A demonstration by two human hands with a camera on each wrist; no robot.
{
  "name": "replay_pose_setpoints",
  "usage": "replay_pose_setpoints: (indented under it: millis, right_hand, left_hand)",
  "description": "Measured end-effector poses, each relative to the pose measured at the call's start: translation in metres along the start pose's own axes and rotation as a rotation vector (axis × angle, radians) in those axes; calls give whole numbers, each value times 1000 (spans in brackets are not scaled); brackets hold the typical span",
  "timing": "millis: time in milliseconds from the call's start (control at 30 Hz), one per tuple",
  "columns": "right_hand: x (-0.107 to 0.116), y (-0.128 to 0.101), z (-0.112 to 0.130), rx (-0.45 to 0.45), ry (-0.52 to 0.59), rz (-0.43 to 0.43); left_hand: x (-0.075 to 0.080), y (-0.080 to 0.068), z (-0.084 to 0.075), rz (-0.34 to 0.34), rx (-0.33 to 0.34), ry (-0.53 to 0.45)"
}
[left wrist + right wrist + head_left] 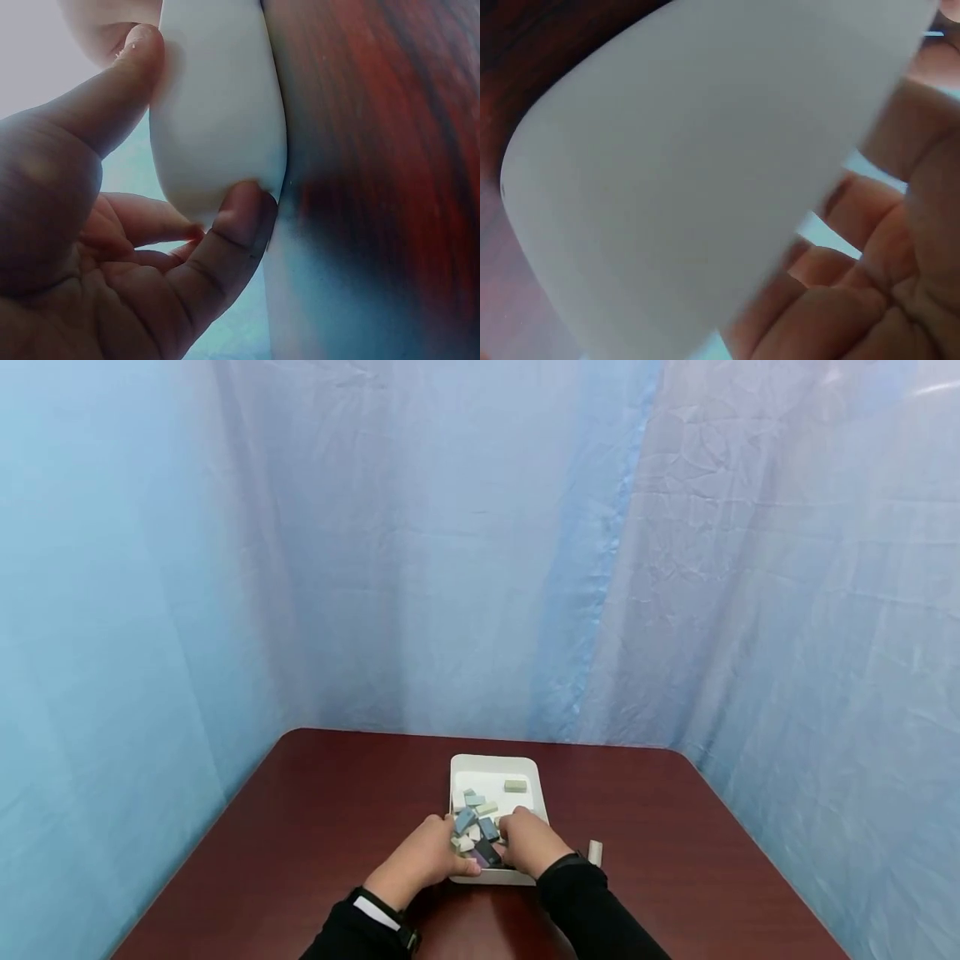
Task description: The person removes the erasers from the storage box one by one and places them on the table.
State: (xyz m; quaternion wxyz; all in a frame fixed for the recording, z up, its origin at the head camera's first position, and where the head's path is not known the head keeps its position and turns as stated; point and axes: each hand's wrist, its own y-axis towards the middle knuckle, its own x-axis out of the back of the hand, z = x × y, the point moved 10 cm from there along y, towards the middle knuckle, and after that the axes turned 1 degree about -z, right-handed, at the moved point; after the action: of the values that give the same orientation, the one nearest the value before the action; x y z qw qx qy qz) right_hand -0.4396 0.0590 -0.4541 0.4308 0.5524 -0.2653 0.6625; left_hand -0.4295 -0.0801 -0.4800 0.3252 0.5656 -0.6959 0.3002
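A white tray [487, 763] on the table holds several small blocks [466, 820] in pale green, white, blue-grey and black, heaped toward its near left. My left hand [426, 853] is at the tray's near left corner, thumb over the near rim. In the left wrist view its fingers [244, 214] press the tray's outer wall [217, 97]. Over the right side of the tray, my right hand [531, 841] reaches in among the blocks with bent fingers. The right wrist view shows those fingers [817, 322] beyond the tray wall [682, 157]; whether they pinch a block is hidden.
A pale block [595, 852] stands on the dark red-brown table [360, 785], to the right of my right wrist. One pale green block [515, 786] lies apart at the tray's far right. Light blue curtains [465, 568] hang behind the table and along both sides.
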Motion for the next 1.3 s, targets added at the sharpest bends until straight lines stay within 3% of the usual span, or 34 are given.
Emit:
replay_pose_setpoints:
  millis: [167,500,700,867,1000,1133,1300]
  right_hand:
    - [-6,-5,-11,-59,63,39]
    - [-2,-10,-14,-39,112,-1]
    - [-4,-3,-16,-59,126,-3]
    - [-16,-4,-12,-62,121,37]
    - [-16,-3,-9,-56,117,27]
    - [-8,0,-10,-59,116,-5]
    - [-5,-1,-11,-49,111,-14]
  left_hand:
    - [-10,2,-5,31,-3,2]
    - [-13,2,-13,56,-33,25]
    - [-5,8,-24,69,-60,149]
    - [-12,1,-25,84,-56,265]
    - [-11,-2,-26,76,-48,272]
    - [-3,5,-36,51,-74,321]
    - [-3,8,-44,73,-68,365]
